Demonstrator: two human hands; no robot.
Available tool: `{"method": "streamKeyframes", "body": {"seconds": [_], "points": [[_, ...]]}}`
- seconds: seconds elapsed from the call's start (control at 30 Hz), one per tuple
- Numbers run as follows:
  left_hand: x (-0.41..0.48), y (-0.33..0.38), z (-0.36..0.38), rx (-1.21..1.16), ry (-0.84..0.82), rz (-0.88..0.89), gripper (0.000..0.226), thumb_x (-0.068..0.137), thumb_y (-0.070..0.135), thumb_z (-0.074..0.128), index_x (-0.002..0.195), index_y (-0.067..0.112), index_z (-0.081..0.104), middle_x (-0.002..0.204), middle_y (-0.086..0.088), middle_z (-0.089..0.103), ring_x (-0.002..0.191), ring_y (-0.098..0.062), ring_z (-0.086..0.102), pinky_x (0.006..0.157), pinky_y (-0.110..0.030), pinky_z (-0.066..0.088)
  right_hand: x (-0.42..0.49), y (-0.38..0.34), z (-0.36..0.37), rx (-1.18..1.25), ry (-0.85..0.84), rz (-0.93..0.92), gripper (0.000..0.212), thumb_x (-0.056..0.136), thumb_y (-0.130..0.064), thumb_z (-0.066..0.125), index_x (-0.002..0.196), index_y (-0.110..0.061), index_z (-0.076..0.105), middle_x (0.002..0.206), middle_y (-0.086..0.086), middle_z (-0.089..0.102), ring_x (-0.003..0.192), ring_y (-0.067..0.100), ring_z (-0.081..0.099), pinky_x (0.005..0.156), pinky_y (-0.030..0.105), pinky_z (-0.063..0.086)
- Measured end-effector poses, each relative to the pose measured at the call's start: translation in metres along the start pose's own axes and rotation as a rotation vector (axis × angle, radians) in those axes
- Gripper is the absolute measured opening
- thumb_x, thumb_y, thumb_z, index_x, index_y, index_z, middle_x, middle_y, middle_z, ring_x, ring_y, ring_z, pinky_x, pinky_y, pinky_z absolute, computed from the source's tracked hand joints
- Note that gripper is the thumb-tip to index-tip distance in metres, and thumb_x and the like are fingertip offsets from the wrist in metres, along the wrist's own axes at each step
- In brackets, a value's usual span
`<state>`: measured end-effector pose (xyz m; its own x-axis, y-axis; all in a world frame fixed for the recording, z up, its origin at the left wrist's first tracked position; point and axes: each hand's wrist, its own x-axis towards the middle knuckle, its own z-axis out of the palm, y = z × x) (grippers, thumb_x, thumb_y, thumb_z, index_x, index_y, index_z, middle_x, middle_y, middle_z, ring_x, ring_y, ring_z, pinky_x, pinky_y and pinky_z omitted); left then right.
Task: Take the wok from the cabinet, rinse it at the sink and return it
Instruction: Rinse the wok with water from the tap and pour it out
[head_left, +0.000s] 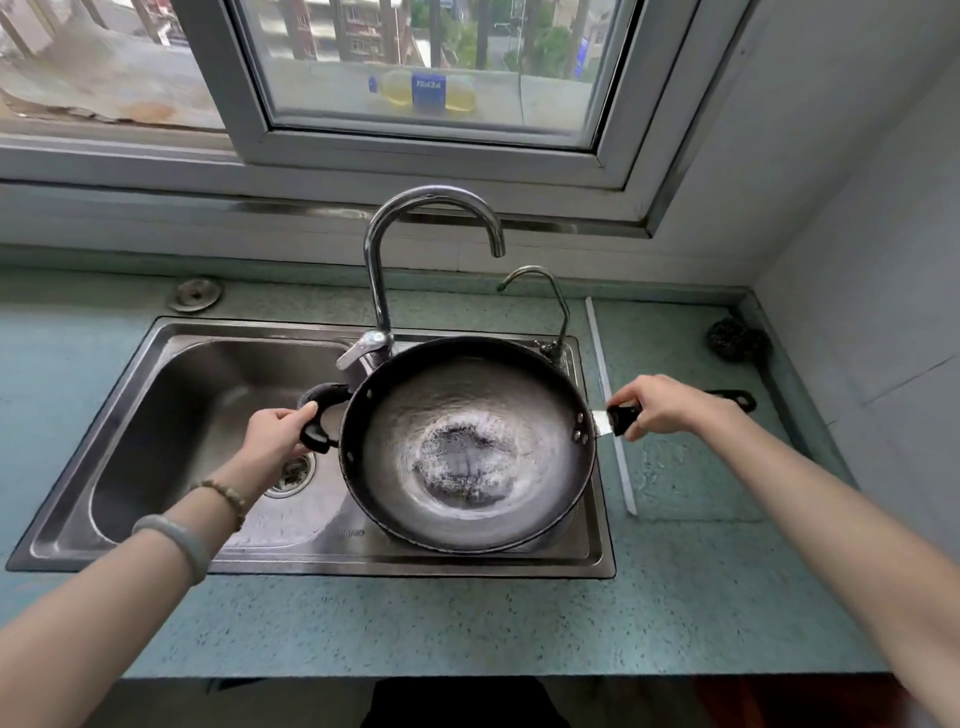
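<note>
A black wok (467, 405) is held over the right half of the steel sink (171, 374), below the tall chrome faucet (431, 218). Water swirls and foams in the wok's bottom. My left hand (278, 434) grips the wok's black loop handle on its left side. My right hand (660, 408) grips the long black handle on its right side, whose far end pokes out beyond the hand. No water stream shows at the spout.
A small second tap (540, 296) stands behind the wok. A dark scouring pad (735, 338) lies in the counter's back right corner, and a round metal cap (195, 295) sits behind the sink. The green counter (467, 623) runs in front. A window is behind.
</note>
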<state>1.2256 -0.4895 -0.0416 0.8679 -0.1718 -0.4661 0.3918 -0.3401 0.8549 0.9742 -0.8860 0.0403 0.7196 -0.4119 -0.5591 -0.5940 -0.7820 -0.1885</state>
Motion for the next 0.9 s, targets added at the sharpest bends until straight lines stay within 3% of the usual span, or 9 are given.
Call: {"method": "streamKeyframes", "body": {"seconds": [0.07,0.2,0.3,0.33,0.43,0.53,0.63,0.73,0.9], "points": [[-0.004,0.003,0.000,-0.028,-0.024,0.001,0.026,0.092,0.014,0.058,0.070,0.001,0.055,0.073,-0.016,0.056,0.050,-0.021,0.061,0.048,-0.022,0.055,-0.002,-0.002,-0.009,-0.015,0.062,-0.021,0.054,0.067,-0.018,0.083,0.118,-0.025,0.066,0.112,0.003,0.070,0.102,0.019,0.062,0.084,0.025,0.046],[-0.010,0.023,-0.005,-0.126,-0.127,0.034,0.018,0.093,0.009,0.055,0.077,0.001,0.057,0.075,-0.016,0.059,0.046,-0.009,0.065,0.051,-0.019,0.056,-0.008,-0.004,-0.020,-0.066,0.200,-0.067,0.057,0.067,-0.020,0.081,0.121,-0.025,0.064,0.116,0.003,0.068,0.108,0.022,0.061,0.089,0.032,0.050],[-0.011,0.042,-0.014,-0.110,-0.240,0.095,0.004,0.087,-0.002,0.059,0.091,-0.002,0.060,0.077,-0.011,0.063,0.056,-0.008,0.068,0.060,-0.017,0.057,-0.011,-0.004,-0.021,-0.066,0.302,-0.080,0.049,0.067,-0.019,0.079,0.114,-0.027,0.066,0.109,0.003,0.070,0.104,0.026,0.061,0.081,0.033,0.050],[-0.010,0.046,-0.017,-0.072,-0.246,0.126,0.012,0.084,-0.007,0.061,0.094,-0.002,0.061,0.079,-0.011,0.064,0.058,-0.006,0.068,0.063,-0.015,0.056,-0.012,-0.004,-0.020,-0.062,0.336,-0.086,0.046,0.067,-0.018,0.079,0.111,-0.027,0.067,0.106,0.003,0.070,0.102,0.027,0.061,0.079,0.033,0.049],[-0.007,0.054,-0.023,0.157,-0.194,0.267,0.033,0.073,-0.013,0.070,0.102,0.001,0.061,0.087,-0.009,0.065,0.061,-0.001,0.066,0.061,-0.009,0.053,-0.012,-0.003,-0.012,-0.030,0.448,-0.099,0.043,0.069,-0.015,0.077,0.110,-0.025,0.067,0.100,0.008,0.068,0.099,0.031,0.060,0.082,0.036,0.045],[-0.005,0.060,-0.023,0.279,-0.158,0.339,0.047,0.066,-0.009,0.078,0.106,0.003,0.058,0.092,-0.008,0.065,0.074,-0.013,0.064,0.067,-0.015,0.054,-0.008,-0.001,-0.005,0.001,0.540,-0.060,0.047,0.072,-0.011,0.076,0.117,-0.020,0.064,0.104,0.014,0.065,0.102,0.034,0.057,0.091,0.040,0.040],[-0.006,0.064,-0.020,0.368,-0.126,0.397,0.047,0.060,0.000,0.085,0.095,0.014,0.056,0.089,-0.002,0.064,0.076,-0.015,0.061,0.072,-0.024,0.049,-0.004,0.001,0.001,0.001,0.599,0.002,0.047,0.075,-0.009,0.072,0.121,-0.015,0.063,0.107,0.018,0.062,0.105,0.036,0.054,0.092,0.040,0.036],[-0.010,0.065,-0.015,0.473,-0.052,0.480,0.050,0.055,0.010,0.089,0.090,0.017,0.054,0.080,0.005,0.061,0.068,-0.007,0.056,0.062,-0.019,0.044,-0.003,0.001,0.002,0.039,0.661,0.037,0.036,0.076,-0.009,0.072,0.112,-0.013,0.067,0.104,0.018,0.060,0.104,0.036,0.052,0.090,0.040,0.035],[-0.016,0.072,-0.008,0.465,0.039,0.568,0.049,0.056,0.012,0.088,0.092,0.014,0.054,0.078,0.010,0.058,0.067,-0.001,0.054,0.058,-0.010,0.042,-0.005,0.000,-0.001,0.081,0.741,0.043,0.031,0.075,-0.008,0.071,0.105,-0.011,0.065,0.104,0.017,0.059,0.104,0.035,0.051,0.087,0.040,0.035]]}}
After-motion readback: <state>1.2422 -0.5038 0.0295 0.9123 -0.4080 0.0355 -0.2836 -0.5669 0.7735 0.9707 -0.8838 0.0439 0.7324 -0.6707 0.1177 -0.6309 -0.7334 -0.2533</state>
